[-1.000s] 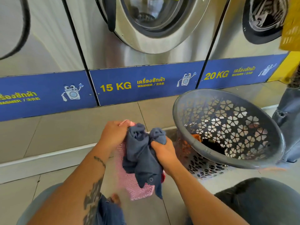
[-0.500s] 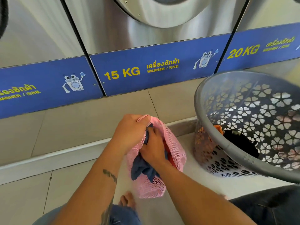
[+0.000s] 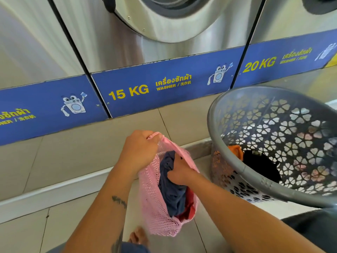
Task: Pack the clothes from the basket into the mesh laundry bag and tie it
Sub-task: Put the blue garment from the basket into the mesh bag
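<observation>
Change: since the earlier pictures the blue garment (image 3: 172, 190) went down from above the bag mouth to the inside of the bag, and the right hand followed it in.
Left hand: the left hand (image 3: 138, 152) grips the upper edge of the pink mesh laundry bag (image 3: 155, 203), fingers curled around the rim, and holds the mouth up and open.
Right hand: the right hand (image 3: 179, 173) is inside the bag mouth, with the fingers closed on the blue garment.
Bag: it hangs from the left hand above the tiled floor (image 3: 23, 234); below the blue cloth there is a red garment (image 3: 188, 207) inside.
Basket: the grey basket (image 3: 228, 154) with flower-shaped holes is tilted, just to the right of the bag; an orange cloth (image 3: 236, 151) and a black cloth (image 3: 259, 165) lie in it.
Behind: steel washers (image 3: 116, 48) with a blue band marked 15 KG and 20 KG.
Below: a bare foot (image 3: 138, 237) is under the bag.
</observation>
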